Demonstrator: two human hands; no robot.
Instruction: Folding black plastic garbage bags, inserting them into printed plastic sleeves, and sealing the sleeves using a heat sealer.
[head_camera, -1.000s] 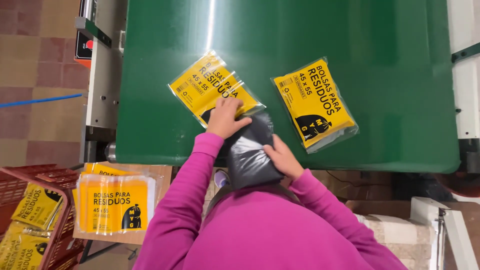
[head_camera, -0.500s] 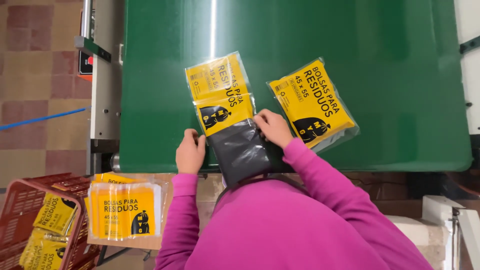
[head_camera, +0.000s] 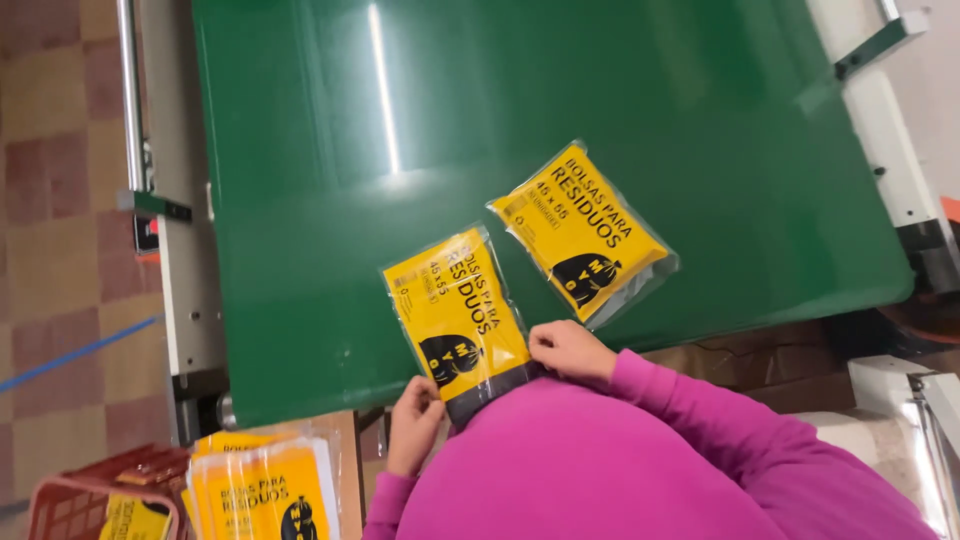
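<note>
The right hand (head_camera: 568, 350) rests on the near right corner of a yellow pack (head_camera: 458, 312), fingers curled and pressing down on its dark lower edge; whether they pinch the film I cannot tell. The left hand (head_camera: 415, 420) is at the pack's near left corner, at the edge of the green belt (head_camera: 300, 150), fingers bent against the pack's underside or rim; its grip is partly hidden, so I cannot tell whether it is clenched on anything. The pack lies flat on the belt, tilted a little, with its near end overhanging toward the person in the magenta sleeve (head_camera: 720, 430).

Just beside it, farther up and to the right, a second pack (head_camera: 582, 232) lies flat and apart from both hands; judged from that, it looks already laid out, while the near one is mid-placement. More packs wait: a stack (head_camera: 262, 490) on a cardboard box by the person's left, and others in a red basket (head_camera: 90, 500) on the tiled floor (head_camera: 60, 250). So most of the supply seems still to go.
</note>
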